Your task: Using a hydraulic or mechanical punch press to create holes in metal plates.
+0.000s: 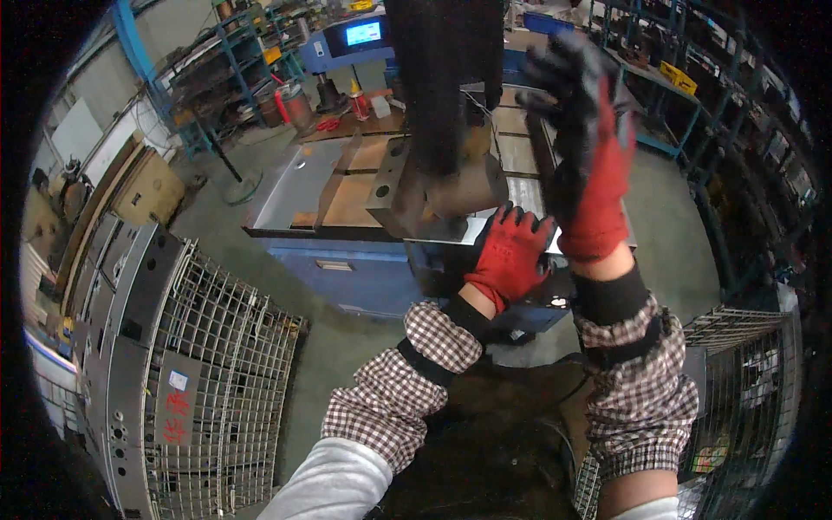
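Both my hands wear red gloves with black palms and fingers. My left hand (513,253) is at the front edge of the machine table, its fingers curled over beside a grey metal cylinder (472,186). What lies under those fingers is hidden. To its right my right hand (594,147) is raised above the table's right side, fingers apart and holding nothing, slightly blurred. A grey metal block with round holes (387,192) stands on the table left of the cylinder. The dark machine head (442,78) hangs down over both.
The blue machine base (342,273) is in front of me. On the table's back left are a red bottle (358,102) and red-handled scissors (328,125). A lit screen (363,33) stands behind. Wire cages flank me: a left cage (221,373) and a right cage (745,390).
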Tool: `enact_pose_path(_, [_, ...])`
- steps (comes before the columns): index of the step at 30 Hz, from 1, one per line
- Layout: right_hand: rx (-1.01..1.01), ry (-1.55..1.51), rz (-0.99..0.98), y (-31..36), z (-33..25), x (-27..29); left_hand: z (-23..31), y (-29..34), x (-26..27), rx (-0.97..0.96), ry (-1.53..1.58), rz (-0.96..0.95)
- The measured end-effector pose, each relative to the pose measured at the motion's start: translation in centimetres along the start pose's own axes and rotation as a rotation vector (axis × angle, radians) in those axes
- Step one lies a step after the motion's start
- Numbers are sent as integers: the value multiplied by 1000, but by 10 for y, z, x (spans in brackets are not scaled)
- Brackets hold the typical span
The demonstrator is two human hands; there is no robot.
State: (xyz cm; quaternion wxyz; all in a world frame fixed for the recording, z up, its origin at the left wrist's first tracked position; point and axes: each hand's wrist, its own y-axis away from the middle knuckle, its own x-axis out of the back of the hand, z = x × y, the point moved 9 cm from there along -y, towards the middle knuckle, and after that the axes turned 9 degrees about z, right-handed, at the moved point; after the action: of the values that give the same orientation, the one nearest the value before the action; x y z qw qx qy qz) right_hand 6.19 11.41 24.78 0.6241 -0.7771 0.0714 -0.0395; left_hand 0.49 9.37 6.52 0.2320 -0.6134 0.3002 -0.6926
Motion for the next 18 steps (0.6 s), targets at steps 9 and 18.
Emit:
enact_pose_path(9, [454, -99, 88, -49, -122, -10, -8, 8, -10, 24, 50, -22])
enact_pose_path(18, [453, -268, -23, -50, -135, -56, -42, 33, -37, 306, 1166, 104])
